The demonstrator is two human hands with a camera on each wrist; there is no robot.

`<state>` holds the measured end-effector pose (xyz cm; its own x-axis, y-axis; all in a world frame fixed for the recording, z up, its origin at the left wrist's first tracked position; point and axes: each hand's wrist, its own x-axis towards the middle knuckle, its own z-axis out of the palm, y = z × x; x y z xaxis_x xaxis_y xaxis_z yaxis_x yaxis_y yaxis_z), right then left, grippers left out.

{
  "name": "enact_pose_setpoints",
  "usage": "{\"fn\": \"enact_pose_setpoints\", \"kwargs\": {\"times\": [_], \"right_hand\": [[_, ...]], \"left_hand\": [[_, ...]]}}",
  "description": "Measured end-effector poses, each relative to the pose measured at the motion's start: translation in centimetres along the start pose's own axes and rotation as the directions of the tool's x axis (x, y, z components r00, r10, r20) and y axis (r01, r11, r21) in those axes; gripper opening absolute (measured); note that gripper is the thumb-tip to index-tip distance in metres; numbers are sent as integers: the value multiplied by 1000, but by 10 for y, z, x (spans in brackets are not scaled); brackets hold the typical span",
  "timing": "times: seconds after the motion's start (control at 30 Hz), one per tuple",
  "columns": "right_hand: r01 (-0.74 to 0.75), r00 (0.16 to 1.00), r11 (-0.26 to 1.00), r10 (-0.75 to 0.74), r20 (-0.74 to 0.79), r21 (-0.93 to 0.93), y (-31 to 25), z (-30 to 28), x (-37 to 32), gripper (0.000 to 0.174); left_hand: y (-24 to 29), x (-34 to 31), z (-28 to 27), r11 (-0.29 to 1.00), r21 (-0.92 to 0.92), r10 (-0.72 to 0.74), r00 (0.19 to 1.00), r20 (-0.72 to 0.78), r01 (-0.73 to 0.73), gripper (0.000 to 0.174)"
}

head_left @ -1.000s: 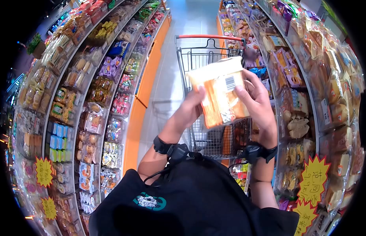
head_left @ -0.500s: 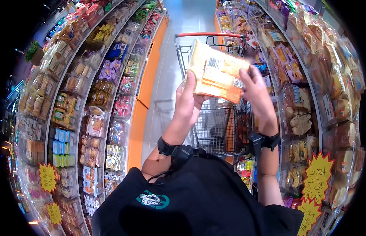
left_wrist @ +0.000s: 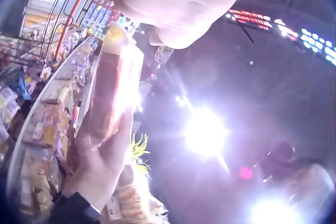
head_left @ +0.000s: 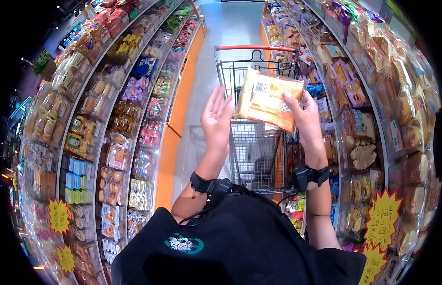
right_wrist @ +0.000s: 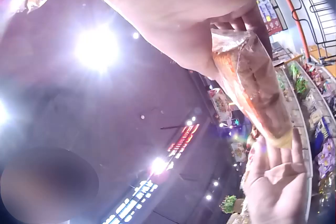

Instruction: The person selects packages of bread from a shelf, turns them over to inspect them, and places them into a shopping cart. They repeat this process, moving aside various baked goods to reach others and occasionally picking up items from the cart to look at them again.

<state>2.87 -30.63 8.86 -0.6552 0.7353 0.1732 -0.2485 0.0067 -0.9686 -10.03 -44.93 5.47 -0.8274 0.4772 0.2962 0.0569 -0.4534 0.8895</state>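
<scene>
In the head view my right hand (head_left: 307, 111) holds a plastic-wrapped pack of bread (head_left: 273, 99) by its right end, thumb over the printed face and fingers behind. A barcode and orange print face up toward me. My left hand (head_left: 216, 114) is apart from the pack's left end, palm turned inward and fingers straight. Seen from the right wrist, clear film covers the brown bread (right_wrist: 257, 85), and the left hand (right_wrist: 281, 182) shows near its pale lower end. The left wrist view shows the right hand (left_wrist: 105, 155) gripping the pack from below.
A wire shopping cart (head_left: 259, 156) with a red handle (head_left: 255, 48) stands right below and beyond the hands. Shelves of packaged snacks (head_left: 114, 111) line the left, with an orange base panel (head_left: 176, 102). Wrapped breads (head_left: 361, 123) fill the right shelves, with yellow price signs (head_left: 383, 221).
Both hands held the pack at first; it turned, its barcode shifting to the upper left. The left hand has since let go and moved left, while the right hand keeps the pack.
</scene>
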Motion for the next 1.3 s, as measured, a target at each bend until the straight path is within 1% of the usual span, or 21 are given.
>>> {"fn": "enact_pose_setpoints", "kwargs": {"times": [0.1, 0.13, 0.23, 0.27, 0.3, 0.37, 0.4, 0.43, 0.5, 0.53, 0.63, 0.67, 0.7, 0.77, 0.9, 1.03, 1.07, 1.17, 1.2, 1.23, 1.3], "right_hand": [[70, 997, 995, -71, -19, -77, 18, 9, 4, 34], [83, 997, 993, -83, -3, -79, 20, 18, 1, 32], [0, 988, 998, 10, 152, -62, 20, 34, -11, 35], [-72, 966, 997, 79, 248, -35, 14, 36, -17, 31], [-42, 957, 998, 55, 285, -54, 17, 34, -18, 29], [23, 937, 996, 9, 349, -89, 26, 27, -19, 26], [8, 955, 999, 5, 297, -43, 27, 27, -22, 24], [-53, 990, 999, 52, 131, 3, 22, 33, -26, 22], [44, 989, 999, -47, -137, -31, 37, 29, -25, 22], [103, 972, 989, -123, -200, -109, 50, 20, -23, 35], [45, 977, 956, -103, -189, -288, 81, 1, -29, 49], [-161, 978, 987, 158, -137, -11, 81, 0, -37, 57], [-411, 905, 905, 419, -65, 110, 78, -6, -45, 52], [-521, 854, 838, 510, 105, 162, 99, -21, -52, 47], [-667, 713, 692, 701, -32, 277, 159, -57, -46, 36], [-698, 666, 653, 743, -67, 294, 248, -105, -15, 32], [-683, 662, 657, 741, -109, 320, 274, -115, -2, 32], [-631, 663, 678, 724, -192, 377, 356, -143, 37, 31], [-614, 663, 687, 716, -218, 388, 385, -154, 49, 32], [-592, 671, 678, 714, -199, 436, 415, -163, 63, 33], [-524, 687, 682, 692, -220, 511, 469, -177, 88, 32]], "left_hand": [[-5, 0, -3, 973, 217, 15, 961, 275, -77, 66], [-8, -5, -1, 965, 261, -59, 935, 351, -37, 73], [-13, -15, 10, 992, 121, -65, 941, 332, 26, 72], [-13, -14, 4, 964, 59, -262, 902, 343, 258, 67], [-11, -12, -4, 911, -92, -334, 852, 403, 401, 65], [-8, -8, -18, 673, -343, -417, 719, 556, 655, 61], [-11, -8, -22, 605, -396, -410, 697, 588, 691, 57], [-12, -9, -25, 590, -402, -423, 692, 584, 700, 59], [-13, -9, -27, 557, -412, -446, 678, 584, 721, 63], [-15, -10, -26, 579, -422, -450, 705, 549, 698, 65], [-35, -7, -29, 372, -547, -465, 661, 589, 750, 58], [-45, -8, -29, 396, -512, -481, 647, 591, 762, 55], [-63, -11, -33, 465, -417, -542, 623, 564, 781, 53], [-102, -13, -38, 569, -197, -649, 583, 488, 798, 51], [-156, -22, -29, 596, -73, -745, 584, 323, 800, 38], [-257, -16, -29, 586, 50, -794, 562, 232, 808, 37], [-277, -8, -24, 535, 112, -841, 514, 171, 837, 40], [-354, 15, -13, 517, 95, -856, 512, 76, 851, 40], [-410, 16, -22, 581, 152, -813, 579, 59, 800, 43], [-425, 31, -12, 563, 198, -820, 572, 17, 802, 47], [-506, 41, -17, 654, 259, -738, 675, 11, 711, 48]]}}
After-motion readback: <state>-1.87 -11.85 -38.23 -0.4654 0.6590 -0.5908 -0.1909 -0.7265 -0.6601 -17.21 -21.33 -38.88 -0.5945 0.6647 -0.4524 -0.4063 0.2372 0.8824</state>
